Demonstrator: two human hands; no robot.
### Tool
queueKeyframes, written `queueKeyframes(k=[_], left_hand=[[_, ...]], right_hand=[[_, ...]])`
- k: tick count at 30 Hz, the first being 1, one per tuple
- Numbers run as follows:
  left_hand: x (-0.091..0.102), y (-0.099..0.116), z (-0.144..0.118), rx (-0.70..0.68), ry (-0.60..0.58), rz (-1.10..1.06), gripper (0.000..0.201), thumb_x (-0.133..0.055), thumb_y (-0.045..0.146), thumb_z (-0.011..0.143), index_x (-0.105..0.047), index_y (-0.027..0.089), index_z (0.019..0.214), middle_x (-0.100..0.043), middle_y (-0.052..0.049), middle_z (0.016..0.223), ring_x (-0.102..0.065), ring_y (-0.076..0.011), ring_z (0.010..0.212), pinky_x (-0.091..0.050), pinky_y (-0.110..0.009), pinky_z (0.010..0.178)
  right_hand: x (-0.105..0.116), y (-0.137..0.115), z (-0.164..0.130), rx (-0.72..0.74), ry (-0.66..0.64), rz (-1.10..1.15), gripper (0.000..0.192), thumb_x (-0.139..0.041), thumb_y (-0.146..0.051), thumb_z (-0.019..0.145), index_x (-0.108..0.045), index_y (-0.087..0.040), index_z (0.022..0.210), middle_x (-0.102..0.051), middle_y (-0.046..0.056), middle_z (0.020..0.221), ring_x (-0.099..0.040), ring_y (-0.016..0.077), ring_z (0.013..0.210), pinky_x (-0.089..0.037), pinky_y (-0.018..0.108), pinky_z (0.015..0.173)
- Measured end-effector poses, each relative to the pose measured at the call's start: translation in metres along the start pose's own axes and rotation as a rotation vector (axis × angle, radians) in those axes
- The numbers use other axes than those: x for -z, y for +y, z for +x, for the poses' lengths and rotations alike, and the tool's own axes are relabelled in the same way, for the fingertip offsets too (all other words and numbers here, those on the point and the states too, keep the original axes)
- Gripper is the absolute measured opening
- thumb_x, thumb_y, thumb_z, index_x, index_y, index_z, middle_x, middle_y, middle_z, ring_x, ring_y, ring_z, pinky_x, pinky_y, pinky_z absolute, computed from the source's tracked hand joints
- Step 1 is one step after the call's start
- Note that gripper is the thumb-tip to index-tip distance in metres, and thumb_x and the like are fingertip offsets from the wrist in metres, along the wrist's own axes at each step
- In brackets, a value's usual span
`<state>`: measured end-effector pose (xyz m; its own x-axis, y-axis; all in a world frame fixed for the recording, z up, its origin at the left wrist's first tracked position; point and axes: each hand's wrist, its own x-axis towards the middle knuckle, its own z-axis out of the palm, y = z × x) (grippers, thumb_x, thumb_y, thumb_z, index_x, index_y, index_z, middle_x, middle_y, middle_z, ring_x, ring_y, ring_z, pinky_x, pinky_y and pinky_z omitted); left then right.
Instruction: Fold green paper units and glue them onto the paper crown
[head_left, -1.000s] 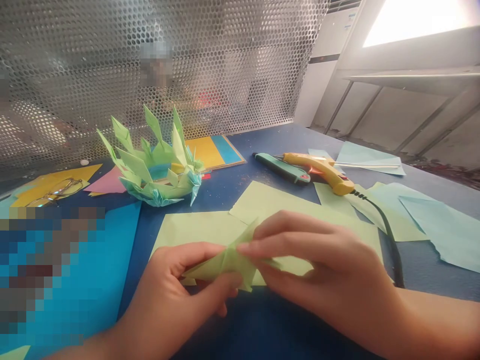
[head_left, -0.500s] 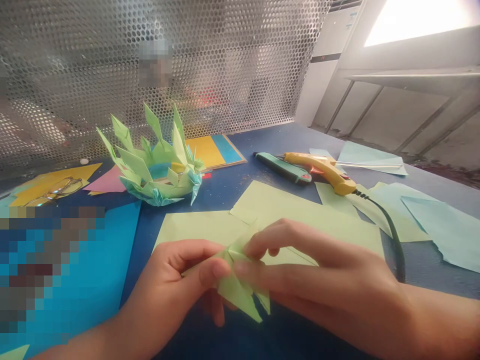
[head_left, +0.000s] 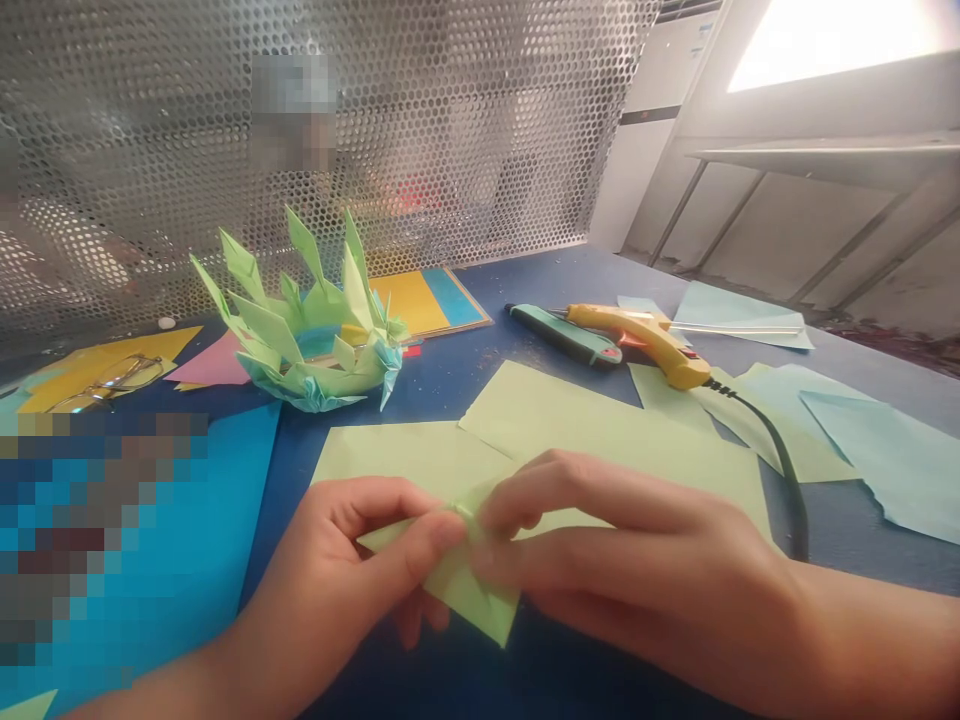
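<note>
A folded light green paper piece (head_left: 480,600) is held up between both my hands, its pointed flap hanging downward. My left hand (head_left: 375,550) pinches its left side with thumb and fingers. From the right, the thumb and index finger of my right hand (head_left: 622,530) close on its upper right part; the fingertips are slightly blurred. Behind my hands lie light green paper sheets (head_left: 555,405) on the blue table. Farther back on the left stands a ring of folded green and blue paper (head_left: 322,380) with upright pointed leaves.
A yellow glue gun (head_left: 637,335) with a black cord lies beside a green-handled cutter (head_left: 566,338). Pale blue sheets (head_left: 892,450) are at the right, a blue sheet (head_left: 232,480) and glasses (head_left: 127,375) at the left. A perforated metal screen (head_left: 450,130) borders the back.
The folded paper has turned a little in my hands; the two lower tips seen before now show as one broad point. My right fingers have shifted slightly. The ring and tools stay put.
</note>
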<state>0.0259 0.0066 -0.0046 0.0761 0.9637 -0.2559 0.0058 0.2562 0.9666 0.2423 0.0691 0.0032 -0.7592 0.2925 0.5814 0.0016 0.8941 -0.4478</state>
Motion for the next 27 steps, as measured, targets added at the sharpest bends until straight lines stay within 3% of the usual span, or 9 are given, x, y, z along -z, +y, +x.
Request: queueKeyframes(k=[4, 9, 12, 14, 16, 19, 22, 27], left_hand=[[-0.002, 0.007, 0.001, -0.012, 0.046, 0.097, 0.014, -0.080, 0.026, 0.072, -0.073, 0.019, 0.061, -0.056, 0.008, 0.045, -0.044, -0.0051, 0.041, -0.038, -0.013, 0.043], [-0.003, 0.008, 0.001, -0.032, 0.028, 0.125, 0.014, -0.079, 0.022, 0.071, -0.071, 0.019, 0.059, -0.066, 0.004, 0.056, -0.054, -0.0105, 0.056, -0.043, -0.016, 0.054], [-0.001, 0.006, 0.001, -0.071, 0.045, 0.112, 0.017, -0.077, 0.023, 0.073, -0.071, 0.020, 0.059, -0.065, 0.006, 0.056, -0.053, -0.0094, 0.056, -0.043, -0.015, 0.054], [-0.001, 0.005, 0.002, -0.094, 0.062, 0.057, 0.018, -0.076, 0.024, 0.076, -0.070, 0.021, 0.058, -0.064, 0.006, 0.057, -0.053, -0.0085, 0.055, -0.043, -0.014, 0.053], [-0.002, 0.005, 0.002, -0.131, 0.065, 0.033, 0.020, -0.075, 0.023, 0.077, -0.070, 0.022, 0.058, -0.062, 0.007, 0.060, -0.053, -0.0079, 0.057, -0.043, -0.013, 0.053], [-0.004, 0.005, 0.003, -0.195, 0.078, 0.082, 0.020, -0.075, 0.020, 0.077, -0.070, 0.022, 0.057, -0.060, 0.006, 0.066, -0.054, -0.0070, 0.057, -0.043, -0.013, 0.053], [-0.007, 0.007, 0.001, -0.204, 0.127, 0.144, 0.018, -0.076, 0.022, 0.076, -0.072, 0.023, 0.058, -0.060, 0.006, 0.067, -0.053, -0.0068, 0.056, -0.044, -0.014, 0.052], [-0.007, 0.008, -0.001, -0.152, 0.106, 0.194, 0.018, -0.077, 0.029, 0.077, -0.076, 0.022, 0.060, -0.061, 0.004, 0.064, -0.053, -0.0089, 0.053, -0.044, -0.016, 0.049]], right_hand=[[0.001, 0.000, 0.002, -0.045, -0.078, 0.040, 0.015, -0.059, -0.011, 0.097, -0.072, -0.015, 0.100, -0.071, 0.007, 0.102, -0.070, 0.0092, 0.089, -0.054, 0.012, 0.086], [0.005, -0.004, 0.005, -0.033, -0.147, 0.072, 0.013, -0.070, -0.018, 0.092, -0.073, -0.015, 0.104, -0.071, 0.009, 0.109, -0.070, 0.0139, 0.098, -0.054, 0.018, 0.094], [0.001, -0.006, 0.006, -0.102, 0.000, 0.099, 0.023, -0.080, -0.023, 0.083, -0.068, -0.018, 0.103, -0.070, 0.003, 0.095, -0.069, 0.0121, 0.088, -0.055, 0.017, 0.085], [-0.004, -0.005, 0.007, -0.272, 0.174, 0.111, 0.034, -0.086, -0.023, 0.076, -0.062, -0.020, 0.100, -0.065, -0.001, 0.087, -0.065, 0.0107, 0.080, -0.055, 0.016, 0.077], [-0.009, -0.003, 0.008, -0.489, 0.262, 0.175, 0.042, -0.089, -0.028, 0.071, -0.057, -0.021, 0.098, -0.060, -0.003, 0.085, -0.062, 0.0110, 0.076, -0.055, 0.018, 0.071], [-0.013, -0.001, 0.012, -0.755, 0.142, 0.527, 0.045, -0.082, -0.036, 0.076, -0.054, -0.021, 0.107, -0.060, -0.003, 0.083, -0.062, 0.0118, 0.071, -0.054, 0.020, 0.062], [-0.013, -0.002, 0.013, -0.891, -0.012, 0.823, 0.042, -0.079, -0.041, 0.080, -0.058, -0.020, 0.110, -0.066, -0.002, 0.078, -0.065, 0.0116, 0.067, -0.052, 0.019, 0.058], [-0.012, -0.003, 0.011, -0.928, -0.082, 0.862, 0.028, -0.075, -0.035, 0.084, -0.069, -0.018, 0.105, -0.077, 0.004, 0.080, -0.069, 0.0116, 0.067, -0.056, 0.020, 0.065]])
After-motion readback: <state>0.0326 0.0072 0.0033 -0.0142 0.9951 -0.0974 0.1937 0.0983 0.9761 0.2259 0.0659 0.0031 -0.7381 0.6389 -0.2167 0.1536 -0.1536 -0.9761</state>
